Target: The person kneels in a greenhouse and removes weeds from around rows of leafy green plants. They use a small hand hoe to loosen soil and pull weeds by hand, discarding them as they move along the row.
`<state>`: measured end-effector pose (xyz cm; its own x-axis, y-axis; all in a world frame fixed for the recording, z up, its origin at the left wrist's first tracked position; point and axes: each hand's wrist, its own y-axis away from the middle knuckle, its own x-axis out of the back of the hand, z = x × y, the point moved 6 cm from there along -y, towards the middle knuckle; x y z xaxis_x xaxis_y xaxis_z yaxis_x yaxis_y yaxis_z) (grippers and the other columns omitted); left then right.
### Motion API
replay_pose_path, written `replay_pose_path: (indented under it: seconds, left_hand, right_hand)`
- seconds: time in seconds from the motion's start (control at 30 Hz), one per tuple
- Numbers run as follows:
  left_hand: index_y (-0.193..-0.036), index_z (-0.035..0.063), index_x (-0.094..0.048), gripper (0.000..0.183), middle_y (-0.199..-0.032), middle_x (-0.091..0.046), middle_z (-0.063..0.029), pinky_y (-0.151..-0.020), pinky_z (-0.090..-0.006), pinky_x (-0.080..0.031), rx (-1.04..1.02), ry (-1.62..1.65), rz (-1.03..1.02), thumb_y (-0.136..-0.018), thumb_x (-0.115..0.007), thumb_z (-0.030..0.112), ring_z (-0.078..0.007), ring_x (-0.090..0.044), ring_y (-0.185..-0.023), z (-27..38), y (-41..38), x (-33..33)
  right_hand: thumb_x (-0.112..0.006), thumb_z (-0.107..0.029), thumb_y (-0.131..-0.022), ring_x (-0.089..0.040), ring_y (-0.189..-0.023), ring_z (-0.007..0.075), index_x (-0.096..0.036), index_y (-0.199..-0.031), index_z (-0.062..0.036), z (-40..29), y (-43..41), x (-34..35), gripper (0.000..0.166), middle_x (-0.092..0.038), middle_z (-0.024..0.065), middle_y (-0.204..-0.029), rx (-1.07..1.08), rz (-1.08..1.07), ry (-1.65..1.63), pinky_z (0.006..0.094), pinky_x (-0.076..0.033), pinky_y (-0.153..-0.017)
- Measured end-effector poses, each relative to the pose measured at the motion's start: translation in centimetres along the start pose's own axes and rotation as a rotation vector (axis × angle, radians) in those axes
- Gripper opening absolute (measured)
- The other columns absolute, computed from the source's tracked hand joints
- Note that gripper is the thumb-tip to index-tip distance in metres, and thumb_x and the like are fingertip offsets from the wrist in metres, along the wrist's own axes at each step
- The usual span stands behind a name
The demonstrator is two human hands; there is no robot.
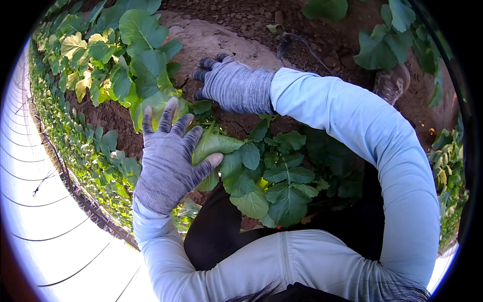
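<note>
Grey knitted gloves with lighter fingertips on the left cover both hands. My left hand (pixel 166 162) lies palm down over broad leafy plants, its fingers spread, touching or just above a folded green leaf (pixel 219 146). Farther up, my right hand (pixel 234 85) reaches leftward over the soil beside the lobed leaves (pixel 145 71); its fingers are apart and slightly bent, with nothing visible in them. The palm and what lies under it are hidden. More dark green leaves (pixel 288 175) stand between my arms, close to my knees.
Bare brown soil (pixel 226 41) forms a raised bed. A small dark object with a thin stem (pixel 285 45) lies on it. Yellowed leaves (pixel 77 81) grow at the left. A shoe (pixel 392 83) shows beyond my right forearm. Plant rows and pale ribbed sheeting (pixel 34 181) curve along the left.
</note>
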<state>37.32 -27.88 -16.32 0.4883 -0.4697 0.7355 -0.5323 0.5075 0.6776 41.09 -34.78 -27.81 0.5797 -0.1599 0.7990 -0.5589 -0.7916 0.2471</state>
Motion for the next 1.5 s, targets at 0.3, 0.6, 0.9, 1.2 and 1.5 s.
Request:
replay_pose_path:
  seconds: [0.3, 0.6, 0.9, 1.2, 1.5]
  left_hand:
    - [-0.112, 0.0062, -0.065, 0.062, -0.125, -0.056, -0.0135, -0.112, -0.0567, 0.0, -0.005, -0.009, 0.014, -0.079, -0.057, 0.058, -0.0327, -0.028, -0.136, 0.3, -0.2, 0.1]
    - [-0.112, 0.0067, -0.065, 0.061, -0.126, -0.055, -0.0131, -0.112, -0.0565, 0.0, 0.012, 0.002, -0.019, -0.078, -0.058, 0.057, -0.0321, -0.026, -0.137, 0.3, -0.2, -0.1]
    - [-0.112, 0.0063, -0.065, 0.06, -0.125, -0.056, -0.0133, -0.112, -0.0568, 0.0, -0.007, 0.006, 0.014, -0.078, -0.06, 0.055, -0.0325, -0.027, -0.137, 0.4, -0.4, 0.1]
    - [-0.11, 0.0058, -0.066, 0.06, -0.124, -0.057, -0.0133, -0.111, -0.0575, -0.001, -0.005, 0.017, 0.039, -0.077, -0.06, 0.055, -0.0332, -0.029, -0.135, 0.4, -0.1, 0.2]
    - [-0.11, 0.0058, -0.066, 0.06, -0.124, -0.056, -0.0138, -0.112, -0.0565, 0.0, -0.014, 0.029, 0.052, -0.077, -0.06, 0.056, -0.0323, -0.029, -0.135, 0.2, -0.1, 0.0]
  right_hand:
    - [-0.054, -0.025, -0.084, -0.036, -0.13, 0.0302, -0.054, -0.126, -0.0122, -0.8, -1.4, -2.9, 0.044, -0.045, 0.0149, -0.135, 0.057, 0.294, 0.061, 0.0483, -0.028, -0.107]
    - [-0.06, -0.009, -0.078, -0.063, -0.082, 0.0327, -0.061, -0.11, -0.0081, 4.9, 6.3, 1.1, 0.032, -0.065, 0.0122, -0.089, -0.145, 0.172, -0.44, 0.0405, -0.051, -0.074]
    - [-0.063, -0.012, -0.076, -0.061, -0.086, 0.032, -0.061, -0.111, -0.005, 1.8, 9.8, -3.6, 0.035, -0.058, 0.0173, -0.097, 0.245, 0.092, -0.186, 0.0423, -0.052, -0.075]
    - [-0.062, -0.015, -0.075, -0.062, -0.071, 0.0301, -0.061, -0.09, -0.0047, 0.7, 9.7, -5.3, 0.018, -0.059, 0.0131, -0.078, 0.224, 0.052, -0.102, 0.0415, -0.049, -0.056]
    - [-0.065, -0.021, -0.075, -0.062, -0.081, 0.0336, -0.062, -0.092, -0.0022, 2.5, 12.8, -3.5, 0.026, -0.062, 0.0145, -0.085, 0.076, -0.174, -0.377, 0.0425, -0.05, -0.072]
